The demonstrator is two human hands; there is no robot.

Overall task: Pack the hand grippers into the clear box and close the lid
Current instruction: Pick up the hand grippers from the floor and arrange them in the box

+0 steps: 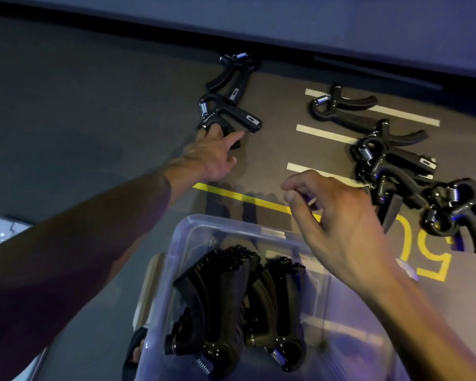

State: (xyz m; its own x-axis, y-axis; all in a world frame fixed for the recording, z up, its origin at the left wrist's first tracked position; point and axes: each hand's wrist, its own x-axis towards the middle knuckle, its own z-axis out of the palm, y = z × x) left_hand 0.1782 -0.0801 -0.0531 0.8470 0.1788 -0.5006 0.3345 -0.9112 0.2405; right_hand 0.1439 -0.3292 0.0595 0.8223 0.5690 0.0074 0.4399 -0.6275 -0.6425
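The clear box (193,229) stands open on the floor at the bottom centre, with several black hand grippers (231,298) packed inside. My left hand (217,155) reaches forward and its fingers touch the lower handle of a black hand gripper (228,114) on the floor; the grip is not closed. Another gripper (231,72) lies just beyond it. My right hand (338,224) hovers over the box's far right rim, fingers loosely curled, holding nothing. A pile of several grippers (412,174) lies on the floor at the right, one more (341,105) behind it.
The floor is dark with white stripes (322,133) and yellow markings (231,193). A dark wall base runs across the top. A pale object (0,232) sits at the left edge. A foot in a sandal (136,350) shows beside the box's left wall.
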